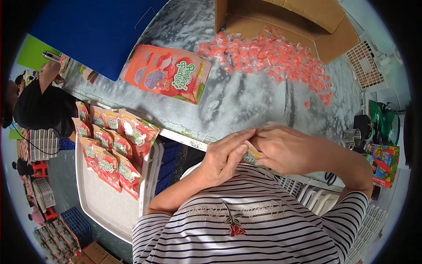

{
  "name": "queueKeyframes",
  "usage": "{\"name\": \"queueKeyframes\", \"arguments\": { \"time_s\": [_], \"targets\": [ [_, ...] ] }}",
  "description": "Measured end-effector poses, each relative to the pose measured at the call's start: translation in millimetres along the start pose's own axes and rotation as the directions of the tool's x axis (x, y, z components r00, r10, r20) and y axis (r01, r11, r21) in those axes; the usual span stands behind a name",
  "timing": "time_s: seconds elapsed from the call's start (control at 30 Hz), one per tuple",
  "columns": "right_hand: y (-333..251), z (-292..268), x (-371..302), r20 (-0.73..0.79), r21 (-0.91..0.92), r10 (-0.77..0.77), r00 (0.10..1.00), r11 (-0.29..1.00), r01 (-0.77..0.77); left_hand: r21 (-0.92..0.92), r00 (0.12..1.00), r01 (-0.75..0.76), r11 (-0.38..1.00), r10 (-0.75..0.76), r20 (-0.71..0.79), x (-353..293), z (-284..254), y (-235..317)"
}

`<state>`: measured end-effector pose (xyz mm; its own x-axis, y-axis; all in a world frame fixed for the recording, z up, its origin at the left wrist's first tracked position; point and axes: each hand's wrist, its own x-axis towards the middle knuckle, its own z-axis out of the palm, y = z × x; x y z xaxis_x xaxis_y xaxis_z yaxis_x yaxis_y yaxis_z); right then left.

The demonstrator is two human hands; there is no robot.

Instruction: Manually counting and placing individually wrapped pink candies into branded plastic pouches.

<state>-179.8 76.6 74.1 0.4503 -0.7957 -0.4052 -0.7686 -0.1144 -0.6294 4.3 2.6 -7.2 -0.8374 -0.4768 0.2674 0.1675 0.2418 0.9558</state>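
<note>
Close to my body, at the near table edge, both hands are closed around the top of a candy pouch [253, 152]. Only a small pinkish and green part of it shows between my fingers. My left hand [223, 157] pinches it from the left, thumb against the near side. My right hand [288, 148] grips its right side, fingertips meeting the left ones. Flat red-pink pouches [169, 74] lie on the table ahead to the left. Individually wrapped red candies [268, 57] spread in a loose pile at the far right, in front of an open cardboard box [292, 17].
Several filled pouches [105, 166] stand on a white mesh tray [99, 200] to my left. A large blue panel [94, 33] covers the far left. A basket [365, 66] and a metal cup [351, 137] are at the right. A person in black [46, 108] is at the left.
</note>
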Motion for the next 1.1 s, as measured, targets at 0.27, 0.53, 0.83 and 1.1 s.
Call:
{"name": "queueKeyframes", "arguments": {
  "time_s": [0.27,0.53,0.83,1.1],
  "targets": [
    [2.1,-10.9,14.8,0.309,-0.091,0.182,0.934,0.983,-0.161,0.029,0.995,0.098,0.995,-0.099,0.034,-2.3,4.5,6.3],
    [36.9,44.0,14.9,-0.911,-0.233,-0.190,0.367,0.969,-0.076,-0.082,0.955,0.193,0.978,-0.206,-0.212,-0.4,-14.7,-9.2],
    [73.9,96.1,32.3,-0.685,0.728,0.469,0.558,0.435,0.530,-0.235,0.899,0.192,0.953,-0.267,-0.347,0.2,-12.5,-33.7],
    [77.7,96.8,38.0,-0.741,0.638,0.406,0.535,0.673,0.373,-0.215,0.839,0.284,0.934,-0.351,-0.415,-1.2,-23.4,-47.8]
  ]
}}
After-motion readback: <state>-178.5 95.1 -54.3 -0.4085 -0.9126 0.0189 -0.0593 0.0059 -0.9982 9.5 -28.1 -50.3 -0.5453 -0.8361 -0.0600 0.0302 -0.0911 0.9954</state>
